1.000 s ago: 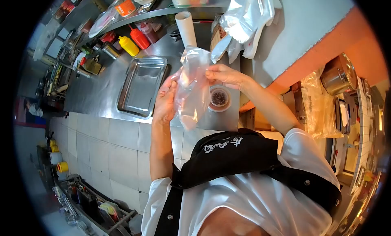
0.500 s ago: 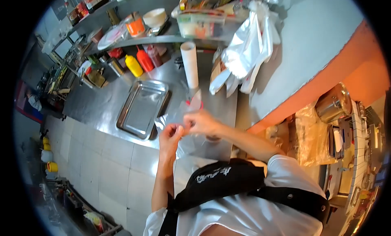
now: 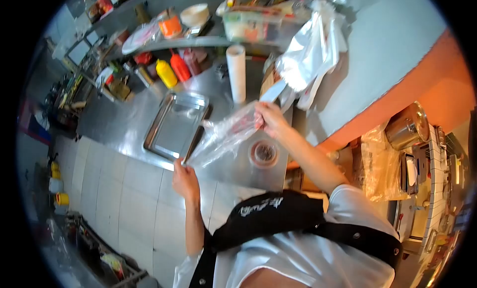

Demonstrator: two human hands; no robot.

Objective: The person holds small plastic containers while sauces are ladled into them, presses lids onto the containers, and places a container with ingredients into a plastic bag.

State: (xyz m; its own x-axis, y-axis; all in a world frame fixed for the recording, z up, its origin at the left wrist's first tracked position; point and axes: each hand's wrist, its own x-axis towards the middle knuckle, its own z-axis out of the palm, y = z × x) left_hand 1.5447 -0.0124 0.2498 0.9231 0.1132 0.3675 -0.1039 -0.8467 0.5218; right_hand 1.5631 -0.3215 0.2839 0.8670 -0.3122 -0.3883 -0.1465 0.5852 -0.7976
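Observation:
A clear plastic bag (image 3: 224, 135) is stretched slantwise between my hands above the steel counter. My left hand (image 3: 186, 180) pinches its lower left end, close to the near corner of a rectangular metal tray (image 3: 152, 120). At the upper right end, my right hand (image 3: 271, 119) is closed on the bag, fingers curled toward the palm. Reddish marks show through or on the film near that hand. Below my right hand stands a small round tub (image 3: 264, 154) with dark contents. Part of the tray's right edge lies behind the bag.
Behind the tray stand a yellow squeeze bottle (image 3: 166, 74) and a red squeeze bottle (image 3: 180, 66). A white upright roll (image 3: 237, 74) is near the back. Silvery and white bags (image 3: 303, 59) hang by the wall. Above runs a loaded shelf (image 3: 198, 41).
My hands have moved apart, the left down and leftward, the right up and rightward, pulling the bag out between them. The round tub now shows more fully.

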